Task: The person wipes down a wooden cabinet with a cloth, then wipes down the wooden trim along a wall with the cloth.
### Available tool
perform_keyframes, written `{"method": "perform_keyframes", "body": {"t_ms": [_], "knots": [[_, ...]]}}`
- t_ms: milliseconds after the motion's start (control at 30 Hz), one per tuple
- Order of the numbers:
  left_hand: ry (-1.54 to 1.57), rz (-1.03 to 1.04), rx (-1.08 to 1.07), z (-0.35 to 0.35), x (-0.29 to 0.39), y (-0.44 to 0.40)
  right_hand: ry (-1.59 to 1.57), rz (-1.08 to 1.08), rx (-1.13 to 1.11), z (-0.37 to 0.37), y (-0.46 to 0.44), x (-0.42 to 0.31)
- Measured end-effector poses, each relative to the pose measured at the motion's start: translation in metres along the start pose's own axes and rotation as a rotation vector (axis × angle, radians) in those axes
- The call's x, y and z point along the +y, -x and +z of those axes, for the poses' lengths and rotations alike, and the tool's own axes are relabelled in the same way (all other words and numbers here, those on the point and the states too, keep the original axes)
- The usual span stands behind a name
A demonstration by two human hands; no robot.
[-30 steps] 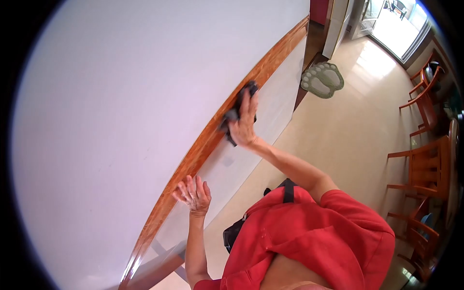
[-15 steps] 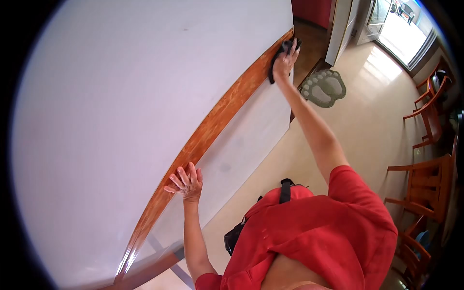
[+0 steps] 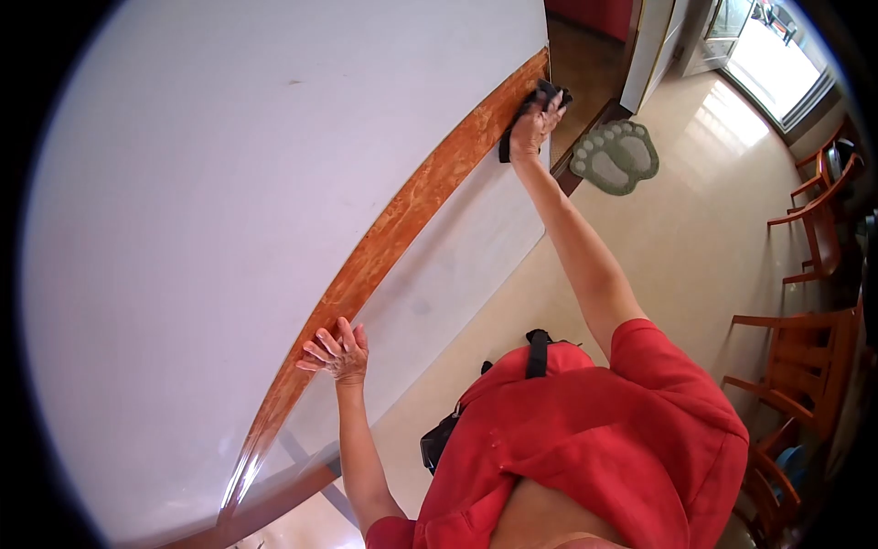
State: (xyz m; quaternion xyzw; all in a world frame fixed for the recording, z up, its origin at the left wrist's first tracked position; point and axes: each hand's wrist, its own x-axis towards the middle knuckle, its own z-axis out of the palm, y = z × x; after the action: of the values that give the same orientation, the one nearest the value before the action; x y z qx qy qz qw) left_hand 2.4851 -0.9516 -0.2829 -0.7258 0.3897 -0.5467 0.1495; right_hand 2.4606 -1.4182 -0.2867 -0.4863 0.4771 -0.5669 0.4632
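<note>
An orange-brown marbled trim band (image 3: 393,231) runs along the white wall (image 3: 219,201). Near its far end, beside the doorway, my right hand (image 3: 530,131) is closed around a black cloth (image 3: 506,146) that lies against the band and its lower edge. Part of the cloth is hidden under my fingers, which look slightly blurred. Lower down the band, my left hand (image 3: 337,355) is open with fingers spread, at the band's lower edge. It holds nothing; whether the fingertips press on the surface I cannot tell.
A green foot-shaped mat (image 3: 615,157) lies on the tiled floor (image 3: 681,238) by the doorway. Wooden chairs (image 3: 796,366) line the right side. An open door (image 3: 718,37) leads to bright daylight. A black bag (image 3: 439,444) hangs at my waist.
My right hand and the black cloth have shifted slightly down and left near the band's end. My left hand has slid a little left along the band, still spread.
</note>
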Motion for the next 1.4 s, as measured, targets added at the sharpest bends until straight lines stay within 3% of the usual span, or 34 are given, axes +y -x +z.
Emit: {"method": "perform_keyframes", "body": {"t_ms": [133, 200, 267, 333, 533, 600, 667, 700, 733, 867, 900, 967, 1033, 1133, 1200, 1300, 1400], "knots": [[-0.019, -0.004, -0.013, 0.001, 0.001, -0.001, -0.037, 0.152, 0.015, -0.003, 0.022, 0.036], [-0.027, -0.028, -0.013, 0.003, 0.002, 0.001, 0.025, 0.017, -0.04, 0.002, 0.052, 0.041], [-0.034, -0.027, -0.036, 0.003, 0.002, 0.002, -0.007, -0.303, -0.139, -0.008, 0.073, 0.001], [-0.041, -0.025, -0.059, 0.001, 0.002, 0.004, -0.037, -0.384, -0.214, -0.013, 0.075, -0.031], [-0.05, -0.032, -0.074, 0.002, 0.002, 0.003, -0.025, -0.258, -0.011, 0.0, 0.017, 0.005], [-0.042, -0.033, -0.064, 0.002, 0.002, 0.003, -0.033, -0.089, 0.008, -0.001, 0.014, 0.051], [-0.033, -0.033, -0.075, 0.001, 0.002, 0.003, 0.077, -0.073, -0.03, 0.007, 0.027, 0.141], [-0.024, -0.03, -0.079, 0.001, 0.002, 0.002, 0.127, 0.065, -0.075, 0.003, 0.048, 0.146], [-0.027, -0.03, -0.085, 0.0, 0.001, 0.002, 0.14, 0.153, -0.152, -0.003, 0.067, 0.141], [-0.026, -0.016, -0.111, -0.001, 0.0, 0.005, 0.171, -0.149, -0.3, -0.014, 0.099, 0.079], [-0.034, -0.018, -0.116, -0.001, 0.001, 0.003, -0.011, -0.219, -0.265, -0.015, 0.091, 0.039], [-0.021, -0.005, -0.115, -0.003, 0.0, -0.001, -0.007, -0.361, -0.223, -0.017, 0.065, -0.009], [-0.011, 0.003, -0.109, -0.004, 0.001, -0.002, 0.012, -0.409, -0.199, -0.011, 0.038, -0.008], [-0.023, 0.001, -0.107, -0.003, 0.0, -0.002, -0.014, -0.337, -0.098, -0.008, 0.018, 0.023], [-0.031, -0.004, -0.104, -0.002, 0.001, 0.0, -0.076, 0.064, -0.057, -0.01, 0.032, 0.069], [-0.032, -0.006, -0.097, 0.0, 0.001, 0.001, -0.046, 0.346, -0.057, -0.011, 0.094, 0.106], [-0.038, 0.009, -0.101, -0.001, 0.0, 0.0, -0.076, 0.579, -0.079, -0.014, 0.145, 0.085]]}}
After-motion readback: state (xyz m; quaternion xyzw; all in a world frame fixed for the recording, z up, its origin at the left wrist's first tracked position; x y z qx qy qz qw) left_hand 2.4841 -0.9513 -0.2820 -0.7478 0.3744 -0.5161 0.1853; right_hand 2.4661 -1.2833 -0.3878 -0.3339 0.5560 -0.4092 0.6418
